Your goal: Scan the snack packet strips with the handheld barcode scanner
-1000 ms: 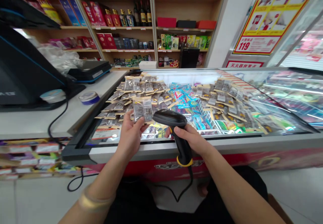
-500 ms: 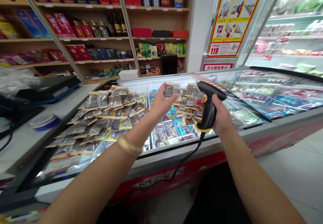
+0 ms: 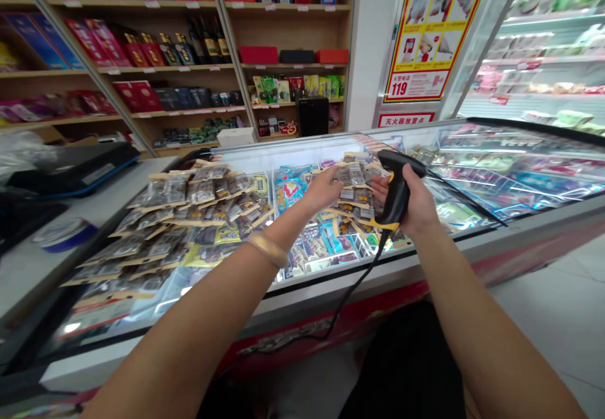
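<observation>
My left hand (image 3: pixel 325 189), with a gold bangle (image 3: pixel 268 248) on its wrist, is at the left side of the right-hand pile (image 3: pixel 355 198) of small clear packets with tan edges. Its fingers are closed at the edge of a dark-filled packet (image 3: pixel 350 174) on top; the fingertips are partly hidden. In my right hand (image 3: pixel 418 208) is a black barcode scanner (image 3: pixel 397 193) with yellow trim, held upright by its handle, its head turned toward the pile. A larger heap (image 3: pixel 189 201) of similar packets lies to the left on the freezer's glass top.
Below the glass of the chest freezer (image 3: pixel 265 309) are colourful frozen packs. The scanner's black cable (image 3: pixel 350 296) hangs over the front edge. A roll of tape (image 3: pixel 65 235) rests on the left counter. Shelves (image 3: pixel 293 9) of boxes and bottles stand behind.
My left hand has moved right and slightly down, bringing the packet from in front of the scanner onto the right pile. My right hand still holds the scanner. The view has shifted slightly.
</observation>
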